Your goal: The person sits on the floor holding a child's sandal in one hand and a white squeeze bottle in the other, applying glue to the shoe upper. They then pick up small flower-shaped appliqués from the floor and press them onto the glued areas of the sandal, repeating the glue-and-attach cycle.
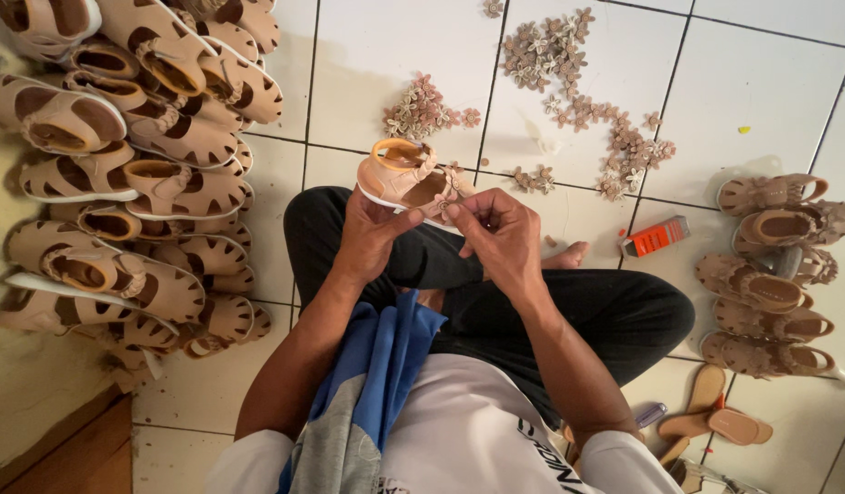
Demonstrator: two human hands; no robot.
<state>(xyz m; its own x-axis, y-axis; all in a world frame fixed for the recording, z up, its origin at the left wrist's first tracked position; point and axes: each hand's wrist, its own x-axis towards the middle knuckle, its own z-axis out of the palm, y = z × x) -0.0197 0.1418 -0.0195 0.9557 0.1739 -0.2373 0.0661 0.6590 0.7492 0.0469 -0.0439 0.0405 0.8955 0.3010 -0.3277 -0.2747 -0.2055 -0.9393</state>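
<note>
Your left hand [372, 233] grips the small tan sandal [409, 178] from below, thumb pressed along its white sole edge. Your right hand [500, 238] pinches thumb and forefinger together at the sandal's flower-trimmed strap, just beside the left thumb. The sandal sits above both hands, over your crossed black trousers [532, 306]. Beyond it, loose flower trims [578, 78] lie scattered on the white tiled floor [376, 46]. A heap of sandals [129, 174] fills the floor's left edge; a row of darker sandals [770, 274] lines the right edge, near an orange tube [656, 236].
</note>
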